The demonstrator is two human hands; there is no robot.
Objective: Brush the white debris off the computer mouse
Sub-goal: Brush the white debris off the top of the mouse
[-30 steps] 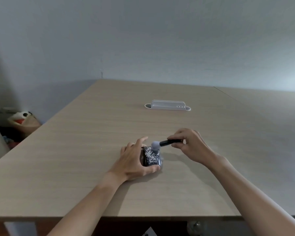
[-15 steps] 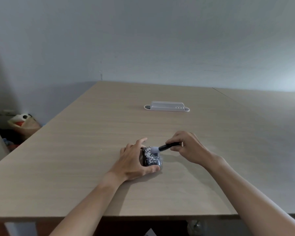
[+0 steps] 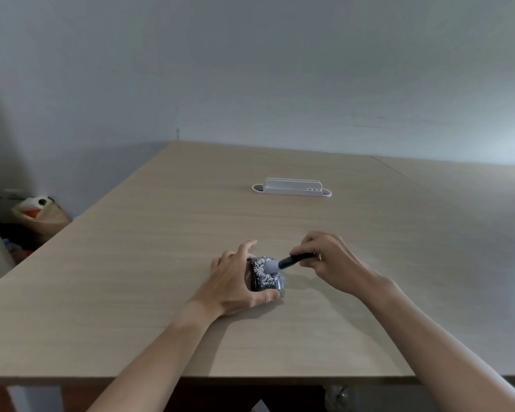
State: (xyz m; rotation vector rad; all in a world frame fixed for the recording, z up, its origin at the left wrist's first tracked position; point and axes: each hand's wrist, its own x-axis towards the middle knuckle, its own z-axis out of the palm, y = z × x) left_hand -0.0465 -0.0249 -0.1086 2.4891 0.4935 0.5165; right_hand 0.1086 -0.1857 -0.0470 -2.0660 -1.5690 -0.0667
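Item: one computer mouse, dark, lying on the near middle of a pale wood-grain table, its upper surface thickly speckled with white debris. Holder: the left hand, cupped against the mouse's left side, thumb curled round the near end and fingers reaching along the far edge, so the mouse was clamped in place against the tabletop. Tool: one small brush, black handle with a pale soft head, pinched in the closed fingers of the right hand; the head rested on the far right part of the mouse's top, touching the speckled area. Hands stood near each other but apart, meeting only through brush and mouse. Step in hand, by judgement: sweeping was under way but early, since most of the top showed white grains. Next move, by judgement: short strokes drawn across the top toward one edge, light pressure, the left hand steadying the mouse so it does not skid; grains may scatter onto the table. Also present: a white oblong holder well apart at the far middle of the table; a bag with a soft toy on the floor beyond the left edge.
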